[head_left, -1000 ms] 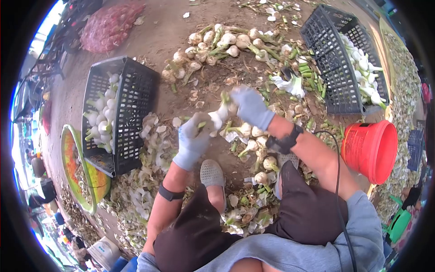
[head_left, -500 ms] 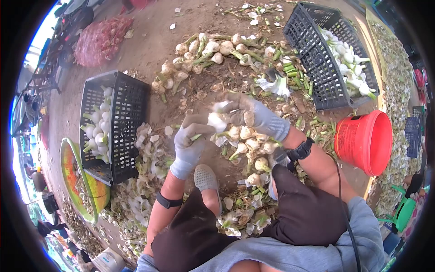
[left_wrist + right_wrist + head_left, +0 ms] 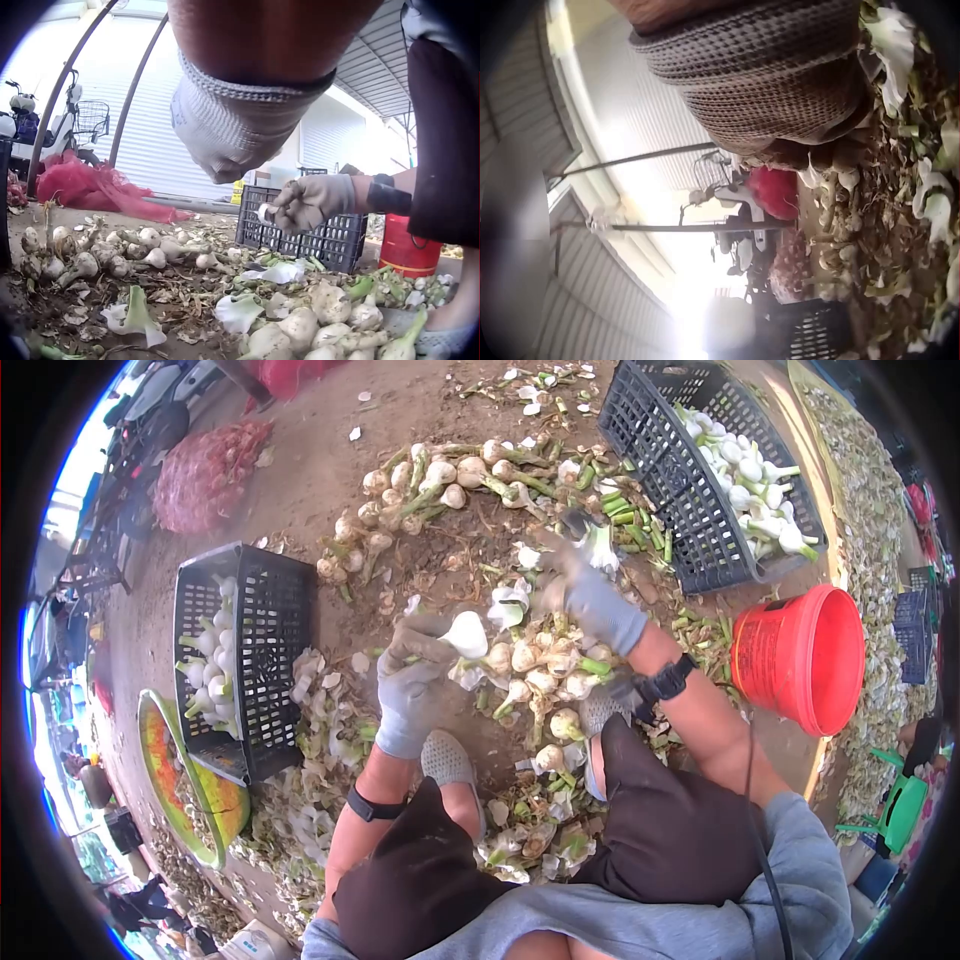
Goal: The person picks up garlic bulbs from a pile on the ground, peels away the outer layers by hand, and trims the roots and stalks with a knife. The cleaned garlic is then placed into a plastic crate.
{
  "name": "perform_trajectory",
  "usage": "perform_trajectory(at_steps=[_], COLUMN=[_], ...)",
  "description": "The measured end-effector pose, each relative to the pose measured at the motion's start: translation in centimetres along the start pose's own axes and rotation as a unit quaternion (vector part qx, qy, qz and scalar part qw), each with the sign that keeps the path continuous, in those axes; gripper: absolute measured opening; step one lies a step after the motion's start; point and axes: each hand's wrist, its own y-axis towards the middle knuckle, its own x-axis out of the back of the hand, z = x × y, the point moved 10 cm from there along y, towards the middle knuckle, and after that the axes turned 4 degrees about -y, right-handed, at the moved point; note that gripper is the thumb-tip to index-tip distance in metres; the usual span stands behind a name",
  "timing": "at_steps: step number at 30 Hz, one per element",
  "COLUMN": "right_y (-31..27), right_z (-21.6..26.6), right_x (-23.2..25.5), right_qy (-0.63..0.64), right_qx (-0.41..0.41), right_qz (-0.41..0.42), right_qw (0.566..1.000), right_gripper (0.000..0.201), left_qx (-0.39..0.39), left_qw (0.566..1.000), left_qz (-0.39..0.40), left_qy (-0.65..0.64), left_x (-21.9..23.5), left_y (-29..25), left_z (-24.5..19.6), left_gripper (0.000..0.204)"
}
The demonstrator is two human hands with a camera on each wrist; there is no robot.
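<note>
In the head view my gloved left hand [image 3: 408, 680] holds a smooth white garlic bulb [image 3: 465, 635] in its curled fingers. In the left wrist view that hand [image 3: 236, 131] shows mostly its back, and the bulb is hidden. To the right, my gloved right hand [image 3: 595, 600] is blurred, its fingers loosely bent above the pile of untrimmed garlic [image 3: 540, 660]. A white piece of garlic skin [image 3: 264, 214] shows right at its fingertips in the left wrist view. Another piece of skin [image 3: 510, 603] lies between the two hands in the head view.
Black crates of cleaned garlic stand at left [image 3: 250, 660] and upper right [image 3: 680, 490]. A red bucket [image 3: 790, 660] sits to the right. Unpeeled garlic [image 3: 440, 485] lies ahead on the ground, with cut green stems [image 3: 640, 525] beside it. A yellow-green tub [image 3: 190, 790] stands at lower left.
The right hand has pulled away rightward from the bulb, and pieces of skin have come off near it. The left hand keeps its hold on the bulb, now bare and white.
</note>
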Motion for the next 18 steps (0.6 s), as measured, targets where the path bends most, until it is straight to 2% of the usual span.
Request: perform_trajectory(at_steps=[1, 2, 3, 4, 6, 7, 8, 9, 10, 11, 12, 13, 14, 15, 16, 17, 18], right_y=[-1.7, -3.5, -4.4, -5.9, -4.2, -3.5, -2.9, -2.6, -2.9, -3.5, -3.6, -3.4, -1.7, -1.6, -1.8, -2.7, -2.5], right_z=[1.9, 3.8, 5.6, 6.0, 4.7, 6.1, 7.7, 9.0, 12.2, 14.6, 13.3, 12.1, 6.3, 1.1, -1.6, -2.7, -4.4], right_x=[-3.4, -6.2, -8.1, -10.2, -8.7, -6.5, -3.7, -2.2, -0.9, -0.4, -2.3, -4.1, -6.0, -8.5, -12.0, -13.9, -14.7], right_qy=[0.028, 0.057, -0.144, 0.176, 0.108, 0.305, 0.488, 0.489, 0.479, 0.464, 0.250, 0.021, -0.175, -0.322, -0.514, -0.594, -0.590], right_qx=[0.100, 0.196, 0.239, 0.048, 0.007, 0.006, 0.005, 0.005, 0.087, 0.168, 0.149, 0.123, 0.030, -0.023, 0.036, 0.100, 0.104], right_qz=[0.084, 0.166, 0.160, 0.246, 0.198, 0.171, 0.136, 0.137, 0.187, 0.234, 0.181, 0.117, 0.147, 0.202, 0.266, 0.255, 0.261], right_qw=[0.991, 0.965, 0.947, 0.952, 0.974, 0.937, 0.862, 0.861, 0.853, 0.838, 0.939, 0.985, 0.973, 0.925, 0.815, 0.756, 0.757], right_gripper=[0.063, 0.078, 0.098, 0.096, 0.092, 0.084, 0.077, 0.077, 0.072, 0.068, 0.069, 0.070, 0.057, 0.047, 0.044, 0.047, 0.047], left_qx=[0.004, -0.040, -0.081, 0.052, 0.104, 0.116, 0.126, 0.126, 0.124, 0.159, 0.195, 0.217, 0.215, 0.223, 0.233, 0.234, 0.254], left_qw=[1.000, 0.996, 0.984, 0.997, 0.984, 0.984, 0.982, 0.975, 0.975, 0.965, 0.953, 0.939, 0.939, 0.941, 0.942, 0.940, 0.938], left_qz=[-0.003, 0.031, 0.063, 0.005, -0.069, -0.099, -0.126, -0.179, -0.180, -0.207, -0.234, -0.266, -0.268, -0.254, -0.241, -0.248, -0.235], left_qy=[-0.001, 0.071, 0.143, -0.051, -0.123, -0.092, -0.061, -0.035, -0.034, -0.020, -0.007, -0.031, -0.033, -0.025, -0.016, -0.014, -0.005], left_x=[0.0, -0.8, -1.8, -1.7, -2.4, -0.9, 0.7, 2.5, 3.6, 5.3, 6.5, 6.6, 6.7, 6.5, 6.5, 6.7, 6.7], left_y=[0.0, 0.3, 0.2, 0.3, 0.9, 0.6, 0.3, -0.3, -0.8, -1.8, -2.6, -2.9, -2.8, -2.7, -3.0, -3.5, -3.9], left_z=[0.3, -0.2, -0.5, 1.3, 0.2, 0.5, 0.7, 1.2, 2.2, 4.1, 5.3, 6.0, 6.1, 6.4, 6.7, 6.7, 6.9], left_gripper=[0.022, 0.019, 0.015, 0.027, 0.038, 0.041, 0.044, 0.039, 0.039, 0.038, 0.038, 0.037, 0.037, 0.036, 0.035, 0.035, 0.033])
